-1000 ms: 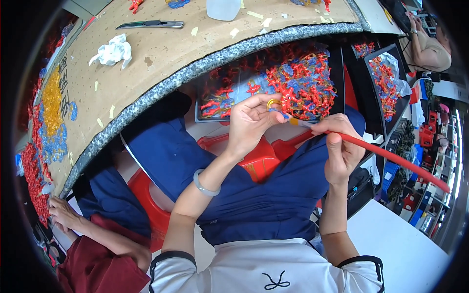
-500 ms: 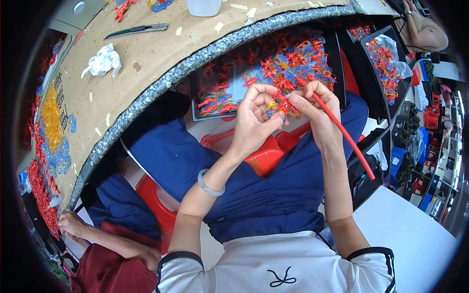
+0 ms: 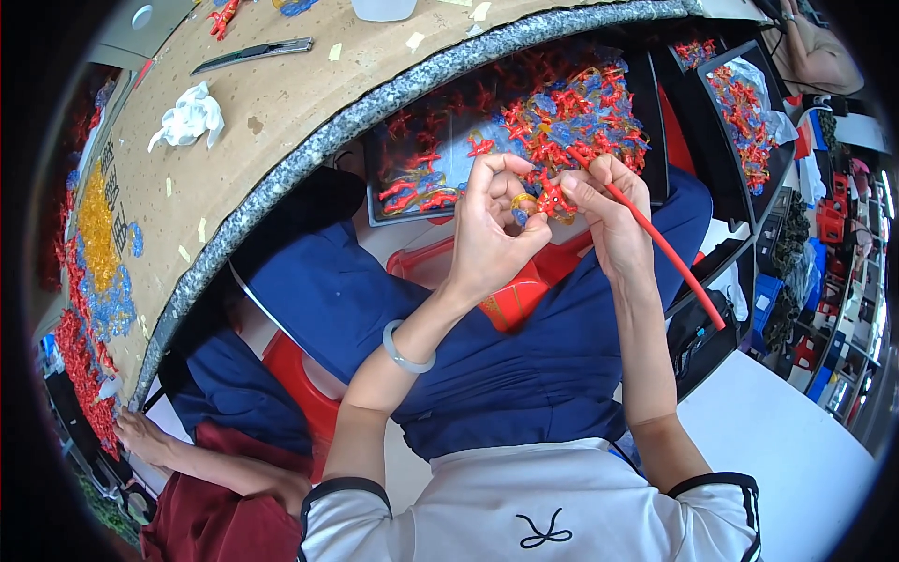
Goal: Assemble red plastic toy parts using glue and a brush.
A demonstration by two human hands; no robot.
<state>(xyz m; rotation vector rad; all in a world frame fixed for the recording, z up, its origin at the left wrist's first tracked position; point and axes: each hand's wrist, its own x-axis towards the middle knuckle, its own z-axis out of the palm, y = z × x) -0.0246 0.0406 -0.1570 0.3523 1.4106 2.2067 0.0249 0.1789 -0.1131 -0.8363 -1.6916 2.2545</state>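
Observation:
Both of my hands meet over my lap, fingers closed around a small red figure (image 3: 554,199) that has translucent yellow and blue parts beside it. My left hand (image 3: 494,229) grips the figure's near side between thumb and fingertips, a grey bangle on its wrist. With thumb and forefinger my right hand (image 3: 613,211) pinches the other side of the figure. A long thin red rod (image 3: 676,260) also lies in the right hand, slanting from upper left to lower right. Just beyond my hands is a dark tray (image 3: 375,211) of red, blue and yellow pieces.
A second black tray (image 3: 755,201) of similar pieces stands at the right. On the stone-edged table lie a utility knife (image 3: 251,56), a crumpled white tissue (image 3: 190,117) and heaps of yellow pieces (image 3: 97,229). A co-worker's hand (image 3: 140,436) works at the lower left.
The red rod has turned slightly, its lower end rising a little. Its upper end no longer shows the thin tip seen earlier. My hands have stayed nearly in place, still holding the figure.

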